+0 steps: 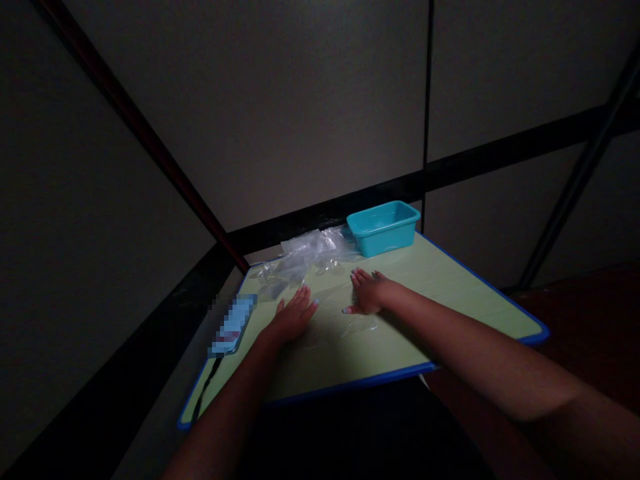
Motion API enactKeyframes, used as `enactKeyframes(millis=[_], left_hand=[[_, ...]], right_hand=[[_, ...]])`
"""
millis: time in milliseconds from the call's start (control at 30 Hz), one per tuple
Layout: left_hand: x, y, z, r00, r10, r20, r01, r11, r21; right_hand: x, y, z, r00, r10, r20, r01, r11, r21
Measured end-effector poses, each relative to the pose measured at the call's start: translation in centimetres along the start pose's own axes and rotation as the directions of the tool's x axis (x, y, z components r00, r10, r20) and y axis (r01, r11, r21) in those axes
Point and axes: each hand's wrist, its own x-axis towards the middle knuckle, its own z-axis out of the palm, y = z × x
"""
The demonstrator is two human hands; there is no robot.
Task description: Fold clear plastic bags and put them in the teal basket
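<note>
My left hand [294, 315] lies palm down with its fingers stretched out, near the middle of the pale green table [450, 293]. To its right, my right hand [369, 293] is also palm down, thumb apart from the fingers. Between and under the hands a thin clear plastic bag [333, 303] seems to lie flat; its outline is faint. Behind the left hand, crumpled clear plastic bags [313, 257] are heaped at the back of the table. A turquoise plastic basin [386, 238] stands beyond the right hand, touching or close to the heap.
At the table's left edge lies a phone-like flat object [234, 325], its face blurred out, with a black cord [206, 381] running toward me. The table has a blue rim [350, 385]. Dark wall panels [320, 120] rise close behind and to the left.
</note>
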Motion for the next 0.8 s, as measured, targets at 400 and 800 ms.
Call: enactKeyframes(millis=[400,800], left_hand=[[0.3,-3.3,-0.2,0.849,0.168,-0.501,-0.274,0.95,-0.147],[0.3,-3.7,-0.8,0.758,0.118,-0.641,-0.302,0.935,-0.184]], right_hand=[[1.2,1.9,-0.2,0.881,-0.058,-0.469,0.091,0.995,0.049],[3.2,3.2,0.9,0.806,0.057,-0.59,0.046,0.987,0.157]])
